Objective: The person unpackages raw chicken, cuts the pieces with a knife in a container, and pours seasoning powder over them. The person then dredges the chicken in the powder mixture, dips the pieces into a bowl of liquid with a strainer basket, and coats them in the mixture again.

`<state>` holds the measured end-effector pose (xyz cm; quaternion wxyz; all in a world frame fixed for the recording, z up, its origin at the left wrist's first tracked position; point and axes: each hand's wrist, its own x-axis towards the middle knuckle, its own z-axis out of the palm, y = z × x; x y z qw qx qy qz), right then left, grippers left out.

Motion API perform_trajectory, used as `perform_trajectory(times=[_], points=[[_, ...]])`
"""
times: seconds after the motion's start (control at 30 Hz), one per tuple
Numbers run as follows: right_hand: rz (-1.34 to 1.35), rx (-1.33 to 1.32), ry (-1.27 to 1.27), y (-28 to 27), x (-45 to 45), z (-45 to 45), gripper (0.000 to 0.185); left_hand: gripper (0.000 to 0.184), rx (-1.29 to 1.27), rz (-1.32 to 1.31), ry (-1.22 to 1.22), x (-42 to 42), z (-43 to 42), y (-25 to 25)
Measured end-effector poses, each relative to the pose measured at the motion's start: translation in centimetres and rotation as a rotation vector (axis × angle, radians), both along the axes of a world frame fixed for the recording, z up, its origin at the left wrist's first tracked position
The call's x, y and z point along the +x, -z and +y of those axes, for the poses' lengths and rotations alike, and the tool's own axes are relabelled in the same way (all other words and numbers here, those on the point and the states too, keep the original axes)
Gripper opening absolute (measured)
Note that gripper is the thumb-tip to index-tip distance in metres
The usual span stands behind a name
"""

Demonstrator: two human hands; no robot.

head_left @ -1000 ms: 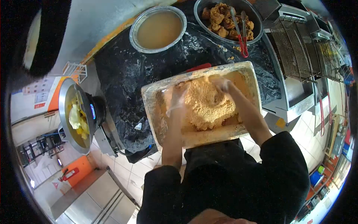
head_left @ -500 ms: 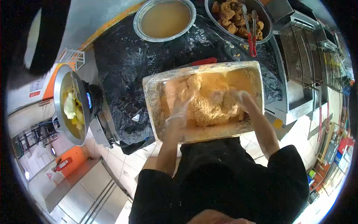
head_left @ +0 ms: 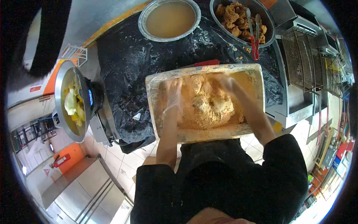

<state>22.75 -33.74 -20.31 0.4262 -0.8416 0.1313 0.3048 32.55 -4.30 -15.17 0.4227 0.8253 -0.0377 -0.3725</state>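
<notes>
A large rectangular tub (head_left: pixel 150 108) holds orange-tan breading flour (head_left: pixel 248 82). Flour-covered lumps (head_left: pixel 209 108), which look like coated chicken pieces, are heaped in its middle. My left hand (head_left: pixel 174 91), in what seems a thin clear glove, reaches into the tub's left side beside the heap. Over the far right part of the heap is my right hand (head_left: pixel 228 83), also whitish as if gloved. Motion smears the fingers of both hands, and flour hides the tips, so I cannot tell whether they grip anything.
Behind the tub stand a basin of cloudy liquid (head_left: pixel 170 20) and a bowl of fried chicken (head_left: pixel 238 22) with red-handled tongs (head_left: pixel 255 41). A red handle (head_left: pixel 207 62) lies by the far rim. Left is a pan (head_left: pixel 76 106) of yellow pieces; right, wire fryer baskets (head_left: pixel 300 59).
Both hands have moved toward the far side of the tub, the right one also leftward. More of the floured heap shows between them.
</notes>
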Motion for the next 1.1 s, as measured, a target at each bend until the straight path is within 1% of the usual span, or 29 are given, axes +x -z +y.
perform_trajectory(times=[0.03,0.07,0.13,0.2,0.27,0.3,0.33,0.4,0.43,0.47,0.53,0.57,0.6,0.63,0.67,0.7,0.73,0.8,0.83,0.87,0.93,0.97,1.03,1.07,1.1], points=[[0.011,0.017,-0.002,-0.9,1.2,2.1,0.057,0.071,0.095,-0.068,0.095,-0.1,-0.6,-0.3],[0.087,0.082,0.029,-2.6,2.2,3.8,0.058,0.068,0.190,-0.138,0.191,-0.2,-1.1,-0.7],[0.230,0.295,0.203,-7.0,2.1,4.8,0.060,0.062,0.372,-0.277,0.387,-0.1,-2.0,-1.0],[0.330,0.578,0.488,-10.8,-0.1,3.7,0.062,0.072,-0.112,-0.080,0.173,1.0,1.2,2.0],[0.342,0.877,0.795,-9.8,-4.0,1.9,0.061,0.075,-0.341,0.148,-0.082,-0.2,3.5,2.4],[0.285,0.761,0.780,-12.4,-5.0,1.2,0.064,0.071,-0.336,0.265,-0.226,-1.3,3.8,0.3],[0.224,0.643,0.762,-15.2,-5.6,0.6,0.068,0.066,-0.164,0.258,-0.172,-1.5,2.9,-2.9],[0.410,0.293,0.562,-15.7,-6.3,1.5,0.066,0.056,0.171,0.271,-0.034,-2.0,1.1,-9.4],[0.490,0.117,0.457,-15.9,-6.4,1.7,0.065,0.055,0.267,0.082,0.286,-3.2,1.9,-9.5],[0.086,0.599,0.424,-9.4,-9.5,1.1,0.065,0.056,0.145,0.155,0.192,-3.9,1.5,-5.2],[0.096,0.711,0.394,-5.9,-9.1,3.0,0.069,0.056,-0.097,0.310,-0.003,-5.2,0.7,3.0],[0.194,0.475,0.303,-5.0,-7.2,4.5,0.067,0.056,-0.142,0.402,0.029,-5.4,-0.7,3.4],[0.307,0.259,0.192,-4.3,-5.2,6.0,0.065,0.056,-0.103,0.394,0.051,-4.8,-1.2,3.6],[0.226,0.224,0.149,-2.7,-4.9,6.3,0.062,0.055,-0.064,0.387,0.073,-4.2,-1.7,3.7],[0.146,0.184,0.108,-1.0,-4.7,6.6,0.059,0.056,0.056,0.291,0.073,-3.4,-1.4,4.1],[0.208,0.209,0.241,-3.3,-5.0,7.5,0.059,0.058,0.183,0.208,0.069,-3.2,-1.0,2.8],[0.229,0.362,0.426,-5.9,-5.8,7.5,0.057,0.063,0.158,0.186,0.008,-3.8,-0.3,1.2],[0.246,0.672,0.816,-11.8,-7.0,7.5,0.053,0.074,0.103,0.139,-0.109,-4.6,0.0,-6.1],[0.273,0.489,0.648,-12.1,-7.9,5.1,0.052,0.078,0.084,0.125,-0.062,-3.9,0.9,-8.5],[0.300,0.309,0.476,-12.5,-8.9,2.7,0.051,0.079,0.112,0.118,-0.033,-3.8,1.6,-8.2],[0.393,-0.050,0.223,-14.6,-9.1,1.9,0.051,0.081,0.168,0.103,0.024,-3.6,3.1,-7.5],[0.429,-0.117,0.153,-14.9,-9.7,2.6,0.052,0.079,0.265,0.182,0.011,-3.8,2.3,-7.8],[0.465,-0.239,0.041,-15.0,-10.5,4.0,0.055,0.072,0.347,0.323,0.102,-2.9,1.7,-7.3],[0.463,-0.242,0.038,-14.2,-10.7,4.8,0.056,0.070,0.362,0.329,0.173,-3.0,2.0,-6.4],[0.437,-0.185,0.073,-13.3,-10.9,5.4,0.058,0.068,0.357,0.305,0.298,-3.5,2.4,-4.8]])
